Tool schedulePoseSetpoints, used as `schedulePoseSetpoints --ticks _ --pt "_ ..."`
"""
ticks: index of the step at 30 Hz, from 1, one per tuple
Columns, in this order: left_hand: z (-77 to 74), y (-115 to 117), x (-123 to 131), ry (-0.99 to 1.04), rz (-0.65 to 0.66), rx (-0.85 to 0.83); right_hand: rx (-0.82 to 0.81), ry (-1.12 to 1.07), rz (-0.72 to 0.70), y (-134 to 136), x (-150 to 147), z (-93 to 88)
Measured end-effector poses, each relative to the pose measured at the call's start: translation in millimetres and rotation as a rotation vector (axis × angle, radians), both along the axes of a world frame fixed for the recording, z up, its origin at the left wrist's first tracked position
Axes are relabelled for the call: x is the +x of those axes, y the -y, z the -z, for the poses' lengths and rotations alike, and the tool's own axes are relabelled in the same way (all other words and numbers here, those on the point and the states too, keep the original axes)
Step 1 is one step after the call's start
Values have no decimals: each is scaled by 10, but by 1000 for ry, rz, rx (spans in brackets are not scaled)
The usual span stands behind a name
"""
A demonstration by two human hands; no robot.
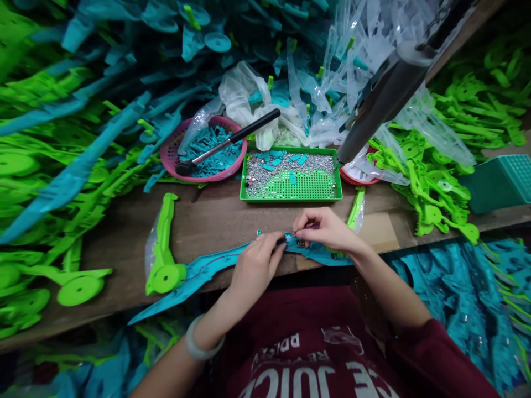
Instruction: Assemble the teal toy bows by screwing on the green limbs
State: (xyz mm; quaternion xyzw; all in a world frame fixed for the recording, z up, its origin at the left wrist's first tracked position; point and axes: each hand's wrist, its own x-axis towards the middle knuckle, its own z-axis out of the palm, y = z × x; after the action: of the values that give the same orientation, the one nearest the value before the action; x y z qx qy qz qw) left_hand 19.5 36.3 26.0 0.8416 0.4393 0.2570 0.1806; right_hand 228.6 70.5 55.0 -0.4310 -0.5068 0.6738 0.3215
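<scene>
Head view: left hand (257, 260) and right hand (326, 229) are near each other, fingertips apart; the clock centres on their gap, twelve pointing away from the person.
Long blue piece (218, 268): under both hands, on the wooden table (207, 210), running from a pointed tip at eight to between three and four.
Left fingers: laid over the piece from the eight o'clock side; I cannot tell whether they grip it.
Right fingers: bunched just above a small black part (301, 243) on the piece; I cannot tell whether they pinch anything.
Green piece (166, 273): near nine, its round end touching the long blue piece.
Green tray (290, 200): at twelve, holding small silvery metal parts (269, 171) and a few blue tabs (293, 178), its perforated floor partly showing.
Pink basket (168, 157): between ten and eleven, filled with small blue parts (218, 157), a black-handled tool (228, 142) lying across it.
Red basket (359, 180): between one and two, partly hidden, with whitish pieces (359, 168) inside.
Teal box (501, 185): between two and three, contents not visible.
</scene>
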Motion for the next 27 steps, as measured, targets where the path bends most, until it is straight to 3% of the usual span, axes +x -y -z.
schedulePoseSetpoints --ticks 3,8,11,17,24,27 --pt "28 -16 -20 36 13 -20 86 29 12 0 -2 -9" --pt "37 -32 -7 44 7 -29 556 448 -4 31 -18 -10" --pt "6 -33 11 22 3 -17 687 667 -90 80 -7 -5" --pt "-82 -36 -19 -94 55 29 801 1100 -164 152 -7 -23" --pt "-91 -63 6 -144 43 2 762 1007 -30 215 -90 108" --pt "-105 -42 41 -217 29 37 759 1076 42 250 -141 170"
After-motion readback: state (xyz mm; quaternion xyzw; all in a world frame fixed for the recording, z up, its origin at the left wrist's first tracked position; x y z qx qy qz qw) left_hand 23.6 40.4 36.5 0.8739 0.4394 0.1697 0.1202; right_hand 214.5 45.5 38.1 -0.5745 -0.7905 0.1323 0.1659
